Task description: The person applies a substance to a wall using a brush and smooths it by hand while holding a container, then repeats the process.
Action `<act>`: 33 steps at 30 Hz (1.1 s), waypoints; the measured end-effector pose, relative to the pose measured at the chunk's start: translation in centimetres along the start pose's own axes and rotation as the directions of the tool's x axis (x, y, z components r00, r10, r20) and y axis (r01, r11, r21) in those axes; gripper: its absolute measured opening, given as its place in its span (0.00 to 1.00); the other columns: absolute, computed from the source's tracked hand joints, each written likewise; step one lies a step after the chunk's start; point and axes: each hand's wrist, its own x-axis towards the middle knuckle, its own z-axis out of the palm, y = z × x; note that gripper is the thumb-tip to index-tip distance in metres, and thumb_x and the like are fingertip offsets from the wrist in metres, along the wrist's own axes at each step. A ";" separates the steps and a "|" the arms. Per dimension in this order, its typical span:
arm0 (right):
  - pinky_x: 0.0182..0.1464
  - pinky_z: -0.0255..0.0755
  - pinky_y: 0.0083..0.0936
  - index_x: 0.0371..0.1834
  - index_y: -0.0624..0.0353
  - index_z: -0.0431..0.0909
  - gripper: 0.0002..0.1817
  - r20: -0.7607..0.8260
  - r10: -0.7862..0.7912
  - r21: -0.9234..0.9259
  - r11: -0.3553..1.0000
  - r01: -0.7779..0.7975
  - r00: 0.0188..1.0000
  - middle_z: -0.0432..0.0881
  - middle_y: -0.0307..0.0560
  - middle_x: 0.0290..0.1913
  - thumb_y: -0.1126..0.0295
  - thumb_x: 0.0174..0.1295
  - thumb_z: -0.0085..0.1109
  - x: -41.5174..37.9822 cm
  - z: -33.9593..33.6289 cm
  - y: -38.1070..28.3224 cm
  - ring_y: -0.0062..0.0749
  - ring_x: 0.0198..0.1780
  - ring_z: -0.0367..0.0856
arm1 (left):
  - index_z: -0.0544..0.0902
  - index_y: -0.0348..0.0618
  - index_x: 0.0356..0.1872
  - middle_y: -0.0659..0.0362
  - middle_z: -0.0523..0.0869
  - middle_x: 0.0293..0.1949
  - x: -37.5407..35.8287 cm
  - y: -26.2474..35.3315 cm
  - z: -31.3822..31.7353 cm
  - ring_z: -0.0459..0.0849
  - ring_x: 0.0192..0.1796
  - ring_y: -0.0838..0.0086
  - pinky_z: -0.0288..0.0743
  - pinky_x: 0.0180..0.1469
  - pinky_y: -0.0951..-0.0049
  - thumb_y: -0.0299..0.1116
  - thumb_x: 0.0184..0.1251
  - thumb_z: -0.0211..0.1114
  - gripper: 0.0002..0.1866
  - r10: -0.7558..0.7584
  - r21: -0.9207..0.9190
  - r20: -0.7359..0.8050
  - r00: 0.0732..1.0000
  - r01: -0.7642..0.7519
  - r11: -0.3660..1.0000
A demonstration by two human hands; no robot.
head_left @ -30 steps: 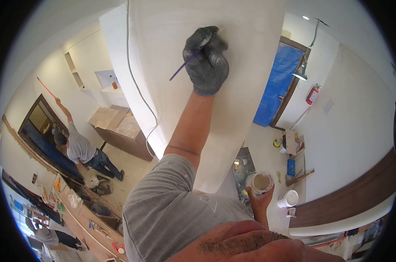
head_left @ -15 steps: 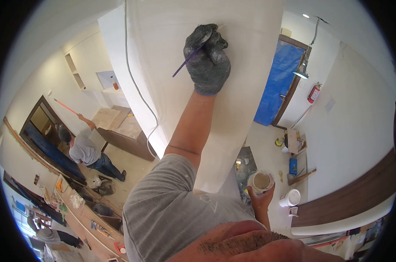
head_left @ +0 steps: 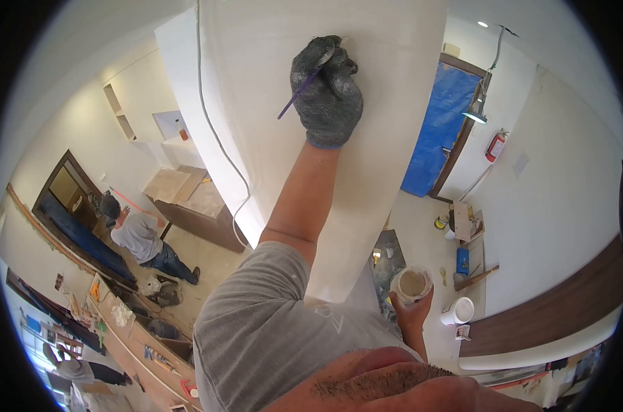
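Note:
My left hand [head_left: 326, 93], in a dark grey work glove, is closed around a thin tool with a purple handle [head_left: 294, 99]. The handle slants down to the left, and the tool's working end is hard to make out against the glove. The glove is against the upper part of a pale wall column [head_left: 387, 89]. Lower right, my bare right hand [head_left: 412, 316] grips a round open tub [head_left: 412, 285] with beige-grey material inside.
A white cable [head_left: 222, 147] runs down the column's left edge. One person [head_left: 136, 237] stands at the left near a doorway; another [head_left: 78, 371] is at lower left. At right are a blue-covered door [head_left: 438, 123], fire extinguisher [head_left: 495, 145] and white bucket [head_left: 457, 311].
The purple handle's lower end has shifted slightly right and up as my gloved hand turned a little. The person at left has lowered the raised arm and the red pole.

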 end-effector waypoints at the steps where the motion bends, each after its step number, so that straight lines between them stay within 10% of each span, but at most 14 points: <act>1: 0.70 0.70 0.46 0.73 0.66 0.67 0.55 -0.005 0.011 0.012 1.000 -0.011 1.000 0.76 0.59 0.65 0.62 0.40 0.90 0.0 0.0 -0.1 0.56 0.66 0.77 | 0.81 0.37 0.50 0.52 0.86 0.43 0.1 -0.1 0.0 0.86 0.34 0.71 0.86 0.36 0.69 0.19 0.74 0.56 0.10 0.023 -0.003 -0.006 1.000 -0.023 1.000; 10: 0.69 0.71 0.46 0.72 0.65 0.67 0.54 -0.023 0.012 0.013 1.000 -0.012 1.000 0.76 0.57 0.64 0.63 0.40 0.90 -0.2 -0.3 0.2 0.54 0.66 0.78 | 0.82 0.31 0.43 0.52 0.85 0.40 -0.1 0.6 0.9 0.86 0.30 0.69 0.87 0.35 0.68 0.19 0.73 0.57 0.06 -0.082 -0.189 -0.174 0.981 0.049 0.981; 16: 0.71 0.70 0.42 0.74 0.67 0.65 0.55 0.007 0.028 -0.031 0.999 -0.028 1.000 0.76 0.58 0.66 0.64 0.42 0.88 -0.4 -0.4 0.3 0.50 0.68 0.77 | 0.81 0.33 0.48 0.49 0.87 0.42 0.5 0.3 -0.3 0.87 0.32 0.69 0.88 0.34 0.67 0.17 0.72 0.57 0.08 0.004 0.059 -0.048 0.999 -0.001 0.998; 19: 0.72 0.69 0.40 0.75 0.68 0.64 0.55 0.013 0.040 -0.027 0.999 -0.039 0.999 0.76 0.58 0.67 0.65 0.43 0.88 -0.3 -0.3 0.3 0.48 0.69 0.77 | 0.82 0.35 0.49 0.48 0.87 0.44 0.2 0.4 -0.1 0.88 0.34 0.70 0.88 0.34 0.68 0.14 0.71 0.57 0.11 -0.184 -0.120 -0.080 0.980 0.174 0.977; 23: 0.72 0.70 0.40 0.75 0.68 0.63 0.55 0.034 0.033 -0.006 0.999 -0.033 0.999 0.76 0.58 0.67 0.65 0.43 0.87 -0.2 -0.5 -0.2 0.48 0.69 0.77 | 0.82 0.37 0.50 0.47 0.88 0.45 -0.7 0.4 0.5 0.88 0.35 0.71 0.87 0.35 0.68 0.14 0.71 0.58 0.12 0.040 -0.108 0.030 0.999 -0.037 0.993; 33: 0.68 0.71 0.44 0.73 0.65 0.67 0.54 -0.019 0.019 0.026 0.999 -0.019 1.000 0.77 0.57 0.63 0.63 0.42 0.89 -0.5 0.0 0.4 0.52 0.65 0.78 | 0.82 0.33 0.47 0.49 0.88 0.44 -0.4 0.8 0.1 0.86 0.35 0.71 0.87 0.36 0.70 0.18 0.74 0.57 0.07 -0.074 0.023 0.009 0.997 0.074 0.997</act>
